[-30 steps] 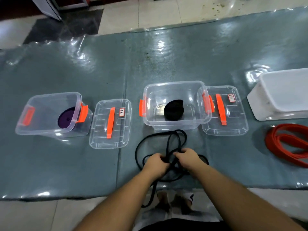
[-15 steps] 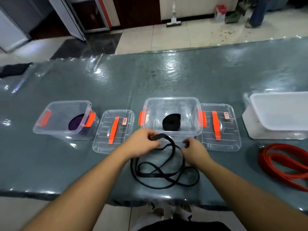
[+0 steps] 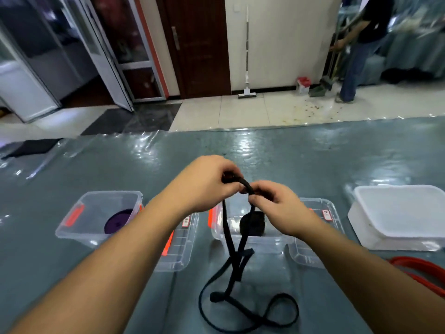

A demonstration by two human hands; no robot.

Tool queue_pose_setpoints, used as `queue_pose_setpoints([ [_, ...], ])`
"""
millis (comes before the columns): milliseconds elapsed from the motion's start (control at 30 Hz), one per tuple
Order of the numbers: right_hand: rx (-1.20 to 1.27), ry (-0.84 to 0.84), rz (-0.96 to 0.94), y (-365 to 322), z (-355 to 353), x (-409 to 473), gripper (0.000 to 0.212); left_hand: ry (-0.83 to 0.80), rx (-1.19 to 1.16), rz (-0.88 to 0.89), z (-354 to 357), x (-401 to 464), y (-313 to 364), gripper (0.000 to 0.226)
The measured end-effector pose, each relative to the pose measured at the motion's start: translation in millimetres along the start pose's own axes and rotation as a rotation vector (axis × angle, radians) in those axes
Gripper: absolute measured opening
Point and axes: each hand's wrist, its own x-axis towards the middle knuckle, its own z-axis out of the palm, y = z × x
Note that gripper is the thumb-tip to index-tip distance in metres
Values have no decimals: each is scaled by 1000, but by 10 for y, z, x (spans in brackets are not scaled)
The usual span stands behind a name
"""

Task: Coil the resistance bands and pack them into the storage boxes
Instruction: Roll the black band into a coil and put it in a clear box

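Both hands hold a black resistance band (image 3: 231, 266) up above the table. My left hand (image 3: 207, 184) pinches its top end, and my right hand (image 3: 277, 208) pinches it just beside. The rest hangs down and lies in loose loops near the table's front edge. Behind it stands a clear storage box (image 3: 218, 231) with orange latches, holding a coiled black band (image 3: 252, 224). A second clear box (image 3: 72, 227) at the left holds a coiled purple band (image 3: 118, 221). A red band (image 3: 423, 271) lies at the right edge.
Two clear lids lie flat, a left lid (image 3: 179, 251) beside the left box and a right lid (image 3: 320, 237) beside the middle box. A white tub (image 3: 399, 218) sits at the right. The table (image 3: 265, 155) is covered in shiny plastic. A person (image 3: 361, 44) sweeps the floor beyond.
Both hands lifted the black band's end off the table and brought it together high above the middle box. The view tilted upward, showing the room beyond.
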Motion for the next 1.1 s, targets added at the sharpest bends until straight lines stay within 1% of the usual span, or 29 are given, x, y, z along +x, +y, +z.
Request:
queue_pose_setpoints([
  [100,77,37,-51,-299,-57,26,25,33,-121,12,-322,-9,77,2],
  [167,94,51,-87,-492,-100,43,27,12,-176,5,-529,-6,100,5],
  [233,45,53,-119,-647,-131,78,28,-9,-200,7,-701,6,106,8],
  [267,22,53,-128,-706,-146,94,29,-8,-221,13,-770,11,108,9],
  [333,52,78,-157,-820,-166,131,31,7,-300,29,-885,24,121,14],
  [400,163,115,-193,-939,-173,164,31,16,-375,61,-968,43,153,17],
  [467,336,131,-205,-1067,-177,198,29,34,-460,91,-1027,70,192,18],
  [533,503,121,-169,-1194,-193,222,32,74,-543,116,-1070,99,231,18],
  [600,561,114,-127,-1323,-226,232,34,135,-611,134,-1121,130,262,16],
  [667,583,96,-75,-1429,-275,231,32,166,-612,169,-1193,151,282,15],
  [733,576,46,-18,-1505,-348,227,33,149,-576,204,-1272,158,299,15],
  [833,541,-22,35,-1566,-456,242,31,115,-543,211,-1344,168,301,14],
  [900,530,-25,52,-1602,-501,263,26,110,-528,213,-1363,182,292,17],
  [1000,535,-31,50,-1646,-534,292,21,111,-586,243,-1368,205,278,22],
  [1100,538,-33,41,-1687,-573,303,22,147,-596,277,-1362,223,283,16],
])
